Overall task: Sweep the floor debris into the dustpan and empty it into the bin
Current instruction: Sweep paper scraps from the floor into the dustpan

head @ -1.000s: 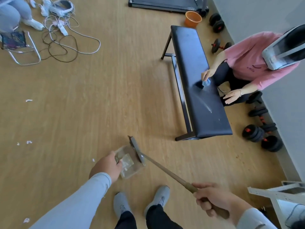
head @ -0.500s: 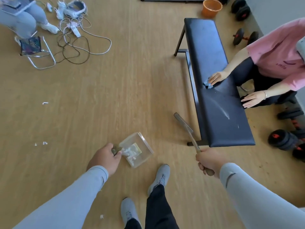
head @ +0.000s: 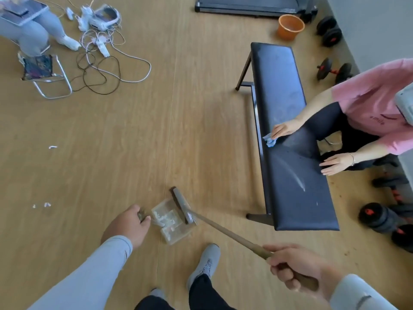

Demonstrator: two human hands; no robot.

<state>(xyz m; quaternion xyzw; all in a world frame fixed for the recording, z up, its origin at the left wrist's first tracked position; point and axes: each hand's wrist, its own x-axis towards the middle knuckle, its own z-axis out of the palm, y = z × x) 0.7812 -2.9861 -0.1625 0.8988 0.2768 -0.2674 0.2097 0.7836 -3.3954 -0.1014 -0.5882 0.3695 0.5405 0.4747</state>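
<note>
Clear plastic dustpan [head: 172, 222] rests on the wooden floor [head: 134, 130], its handle gripped by the left hand [head: 128, 223]. Right hand [head: 297, 270] curls around the broom [head: 223, 230] handle; the broom's head lies across the pan's far edge, shaft slanting back to the right.

1. We take the dustpan [head: 173, 222] as our landmark, low on the floor [head: 134, 130].
2. Our left hand [head: 127, 224] grips its handle just to its left.
3. The broom [head: 182, 206] head lies across its far right edge.
4. Our right hand [head: 297, 269] holds the broom's handle to its lower right.
5. The bench [head: 290, 135] stands to its right.
6. Paper scraps [head: 45, 205] lie well left.
7. The bin [head: 290, 26] sits far beyond, up right.
</note>
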